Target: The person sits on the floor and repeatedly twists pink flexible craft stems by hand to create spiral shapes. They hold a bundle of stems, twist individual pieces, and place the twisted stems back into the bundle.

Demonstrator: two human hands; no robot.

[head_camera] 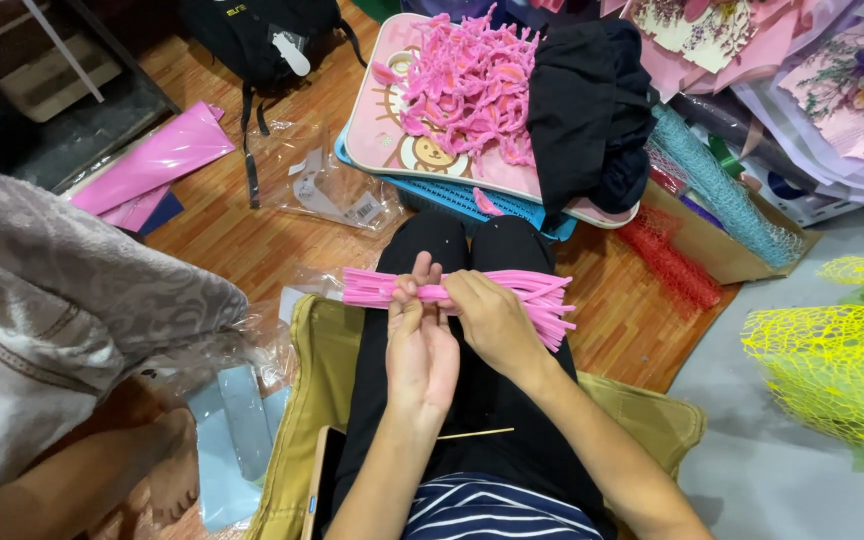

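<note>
A: Where's the left hand (420, 350)?

B: Centre of the frame, just below mid-height. Palm down, back of the hand facing up, fingers (410, 292) stretched fwd and curled at the tips, pinching shut. Forearm runs down to the bottom edge, slightly left of centre.

A: And the right hand (492, 318)?

B: Just right of it, touching. Fingers bent inward twd the left fingertips, knuckles up, grip closed. Wrist angles down-right; forearm goes diagonally to the lower right of the frame.

A: Arms covered?

B: No, both bare. Hands meet at the fingertips, approx. level w/ each other.
</note>
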